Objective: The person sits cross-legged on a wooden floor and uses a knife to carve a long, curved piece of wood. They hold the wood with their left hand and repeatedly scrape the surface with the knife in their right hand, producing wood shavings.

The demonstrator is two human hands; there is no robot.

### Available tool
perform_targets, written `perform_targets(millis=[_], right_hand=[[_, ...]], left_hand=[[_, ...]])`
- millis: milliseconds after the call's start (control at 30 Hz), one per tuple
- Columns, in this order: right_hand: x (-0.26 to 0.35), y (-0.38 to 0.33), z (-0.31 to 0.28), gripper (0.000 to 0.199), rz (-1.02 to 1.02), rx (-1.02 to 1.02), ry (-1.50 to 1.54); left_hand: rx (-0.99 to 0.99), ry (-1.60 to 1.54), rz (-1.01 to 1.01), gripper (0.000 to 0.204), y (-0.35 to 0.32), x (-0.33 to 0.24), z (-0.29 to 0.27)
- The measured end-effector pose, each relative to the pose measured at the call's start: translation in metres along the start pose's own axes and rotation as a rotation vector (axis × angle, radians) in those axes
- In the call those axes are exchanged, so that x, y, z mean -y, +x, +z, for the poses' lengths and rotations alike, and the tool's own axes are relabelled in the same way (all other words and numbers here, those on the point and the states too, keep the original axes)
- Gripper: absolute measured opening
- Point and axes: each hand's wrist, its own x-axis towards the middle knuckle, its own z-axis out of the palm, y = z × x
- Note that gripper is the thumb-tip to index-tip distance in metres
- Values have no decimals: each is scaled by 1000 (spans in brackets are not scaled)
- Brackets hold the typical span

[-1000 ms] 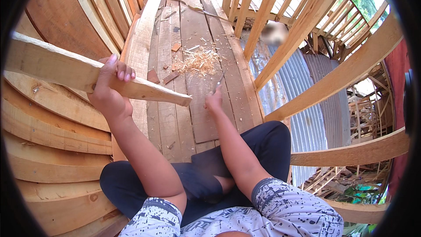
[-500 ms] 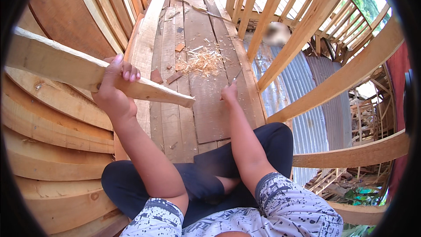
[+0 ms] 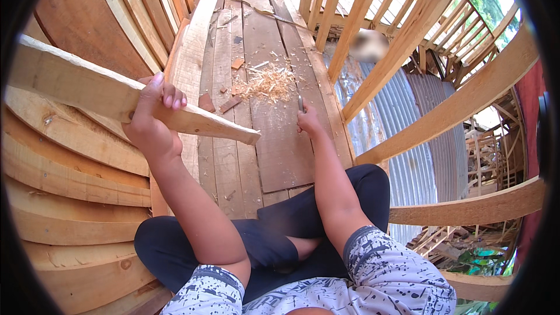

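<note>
My left hand (image 3: 154, 108) is wrapped round a long pale wooden board (image 3: 76, 81), which slants from the far left down to a narrower, rough-cut end in front of me. The board's upper edge looks uneven and whitish. My right hand (image 3: 308, 120) is closed on a small tool with a grey metal blade (image 3: 301, 104), whose exact kind I cannot make out. The blade points away from me, over the plank floor and to the right of the board's end, apart from it. My fingers hide the tool's handle.
Wood shavings (image 3: 265, 83) lie in a heap on the plank floor (image 3: 286, 157), with small wood offcuts (image 3: 230, 104) beside them. Wooden railing posts (image 3: 385, 44) stand at my right, above a corrugated metal roof (image 3: 402, 134). A wooden plank wall (image 3: 70, 181) closes the left.
My right hand has shifted slightly right, and the blade has turned from pointing right to pointing more straight ahead. The left hand and the board have barely moved.
</note>
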Motion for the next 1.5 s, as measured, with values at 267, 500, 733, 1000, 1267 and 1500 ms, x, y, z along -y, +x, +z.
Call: perform_targets(millis=[267,500,733,1000,1267,1500], right_hand=[[-4,5,-20,49,71,-214,-91],[-1,12,-18,60,77,-358,-50],[-13,11,-20,55,51,-172,75],[-12,13,-14,50,66,-4,48],[10,50,-41,62,111,-122,8],[14,74,-60,53,53,-163,89]], left_hand=[[2,-117,14,14,4,4,-8],[-2,-118,6,13,4,2,-10],[-22,-56,14,13,7,1,-11],[-6,-16,-1,16,6,1,-9],[-46,5,-27,21,8,6,-7],[-34,25,-7,21,8,7,-5]])
